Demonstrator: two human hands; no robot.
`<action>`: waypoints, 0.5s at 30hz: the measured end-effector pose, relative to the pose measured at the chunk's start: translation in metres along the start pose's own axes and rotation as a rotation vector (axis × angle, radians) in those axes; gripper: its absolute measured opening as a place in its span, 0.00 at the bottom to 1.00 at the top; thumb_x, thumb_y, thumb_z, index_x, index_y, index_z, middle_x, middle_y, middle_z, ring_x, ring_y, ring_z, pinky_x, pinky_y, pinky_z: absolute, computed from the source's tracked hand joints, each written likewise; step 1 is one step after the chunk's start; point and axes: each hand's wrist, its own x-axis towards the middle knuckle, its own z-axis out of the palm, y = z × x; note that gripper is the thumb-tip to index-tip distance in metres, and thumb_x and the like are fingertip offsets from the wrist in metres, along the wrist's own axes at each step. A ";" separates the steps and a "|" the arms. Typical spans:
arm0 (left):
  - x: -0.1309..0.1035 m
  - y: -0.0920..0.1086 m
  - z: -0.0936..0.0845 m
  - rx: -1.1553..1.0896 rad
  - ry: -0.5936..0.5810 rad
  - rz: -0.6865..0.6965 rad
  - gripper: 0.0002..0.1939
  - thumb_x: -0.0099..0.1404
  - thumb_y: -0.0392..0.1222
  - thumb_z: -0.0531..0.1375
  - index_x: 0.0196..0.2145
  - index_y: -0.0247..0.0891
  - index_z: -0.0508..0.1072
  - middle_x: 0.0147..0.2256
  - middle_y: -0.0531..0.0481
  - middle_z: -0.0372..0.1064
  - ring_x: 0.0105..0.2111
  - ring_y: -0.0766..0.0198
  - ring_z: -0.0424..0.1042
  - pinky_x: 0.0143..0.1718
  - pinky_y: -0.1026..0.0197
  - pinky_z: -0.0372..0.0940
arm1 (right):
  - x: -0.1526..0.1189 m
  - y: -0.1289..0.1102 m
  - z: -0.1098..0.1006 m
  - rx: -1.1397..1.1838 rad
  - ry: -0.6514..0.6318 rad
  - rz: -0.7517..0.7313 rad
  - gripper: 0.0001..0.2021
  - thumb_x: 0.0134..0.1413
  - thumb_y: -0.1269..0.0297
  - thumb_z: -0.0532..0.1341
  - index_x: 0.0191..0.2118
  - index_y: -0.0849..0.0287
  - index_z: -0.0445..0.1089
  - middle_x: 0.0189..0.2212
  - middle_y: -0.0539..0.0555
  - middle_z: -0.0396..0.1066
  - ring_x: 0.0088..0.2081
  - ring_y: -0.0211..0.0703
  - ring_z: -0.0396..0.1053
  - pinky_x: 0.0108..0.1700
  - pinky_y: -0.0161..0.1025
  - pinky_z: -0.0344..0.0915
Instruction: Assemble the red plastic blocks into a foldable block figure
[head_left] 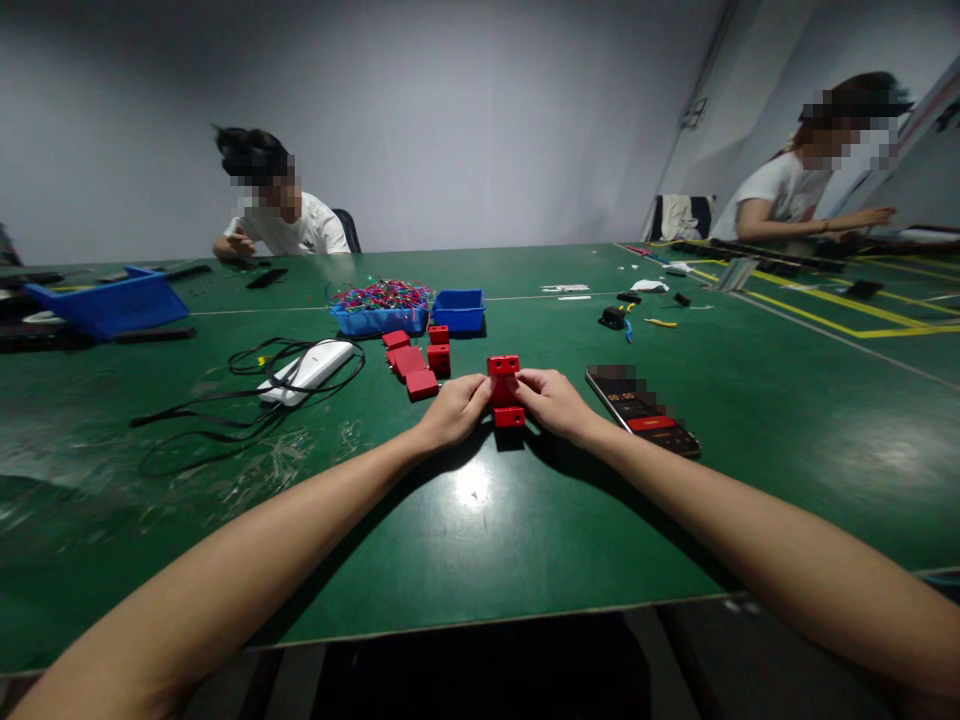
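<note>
Between my hands is a red block [503, 365] with two round holes in its face. My left hand [456, 408] pinches its left side with thumb and fingers, and my right hand [553, 402] does the same on the right. Just below it, nearer to me, shows another red piece [509, 417] with a dark hole; I cannot tell whether the two are joined. My fingertips hide part of both. Several more red blocks [409, 362] lie loosely grouped to the left of my left hand, and a few touch one another.
A blue bin [379, 320] full of coloured wires stands beside a smaller blue bin [459, 312]. A white power strip [307, 372] with black cable lies left, a phone [645, 412] right. Farther off are a tilted blue bin [112, 305], black parts [615, 318] and two people.
</note>
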 end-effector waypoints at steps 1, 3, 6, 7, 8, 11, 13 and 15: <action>0.000 0.000 0.000 -0.003 0.003 -0.005 0.24 0.70 0.53 0.46 0.34 0.32 0.74 0.31 0.47 0.72 0.31 0.62 0.69 0.34 0.63 0.62 | 0.000 0.000 0.000 0.002 -0.001 0.000 0.18 0.57 0.52 0.56 0.34 0.62 0.76 0.31 0.55 0.78 0.35 0.47 0.72 0.36 0.37 0.66; 0.000 0.001 0.000 -0.010 0.005 -0.017 0.24 0.70 0.52 0.46 0.34 0.32 0.74 0.30 0.48 0.72 0.31 0.63 0.68 0.33 0.64 0.62 | 0.000 0.000 0.000 0.001 -0.001 -0.001 0.19 0.58 0.52 0.56 0.35 0.62 0.76 0.32 0.56 0.78 0.35 0.47 0.73 0.36 0.37 0.66; 0.001 0.002 0.000 -0.024 0.001 -0.029 0.24 0.69 0.52 0.47 0.33 0.32 0.74 0.29 0.49 0.71 0.29 0.64 0.67 0.32 0.64 0.61 | -0.001 0.000 0.000 -0.008 -0.002 -0.005 0.19 0.58 0.52 0.56 0.36 0.62 0.77 0.32 0.56 0.78 0.35 0.47 0.73 0.36 0.37 0.66; 0.001 0.002 0.000 -0.029 0.000 -0.031 0.24 0.69 0.52 0.47 0.32 0.32 0.74 0.28 0.49 0.70 0.29 0.64 0.67 0.31 0.64 0.60 | -0.001 0.000 0.000 -0.011 -0.002 -0.006 0.18 0.58 0.52 0.56 0.36 0.62 0.77 0.32 0.56 0.78 0.35 0.47 0.73 0.36 0.37 0.66; 0.001 0.002 -0.001 -0.035 -0.001 -0.032 0.24 0.69 0.53 0.47 0.31 0.32 0.74 0.27 0.49 0.70 0.28 0.64 0.66 0.31 0.64 0.60 | -0.001 0.000 0.000 -0.013 -0.002 -0.007 0.18 0.58 0.53 0.56 0.36 0.62 0.77 0.32 0.56 0.78 0.35 0.47 0.73 0.36 0.37 0.66; 0.001 0.002 -0.001 -0.061 -0.007 -0.035 0.24 0.69 0.53 0.47 0.30 0.32 0.73 0.26 0.50 0.68 0.27 0.65 0.65 0.30 0.65 0.59 | 0.000 -0.001 -0.001 -0.023 0.000 -0.008 0.18 0.59 0.53 0.56 0.36 0.62 0.77 0.33 0.56 0.78 0.35 0.47 0.73 0.36 0.37 0.66; 0.002 0.002 -0.001 -0.074 -0.013 -0.037 0.25 0.68 0.54 0.48 0.30 0.31 0.74 0.25 0.51 0.67 0.27 0.65 0.64 0.29 0.65 0.58 | 0.000 -0.001 -0.001 -0.030 0.001 -0.013 0.18 0.58 0.53 0.56 0.36 0.62 0.77 0.33 0.56 0.78 0.35 0.47 0.73 0.36 0.37 0.66; 0.002 0.001 -0.001 -0.080 -0.016 -0.041 0.25 0.68 0.54 0.48 0.29 0.31 0.74 0.25 0.51 0.66 0.26 0.65 0.64 0.29 0.64 0.58 | -0.001 -0.001 -0.001 -0.031 0.000 -0.015 0.19 0.58 0.53 0.56 0.36 0.63 0.77 0.33 0.57 0.78 0.35 0.48 0.73 0.36 0.37 0.66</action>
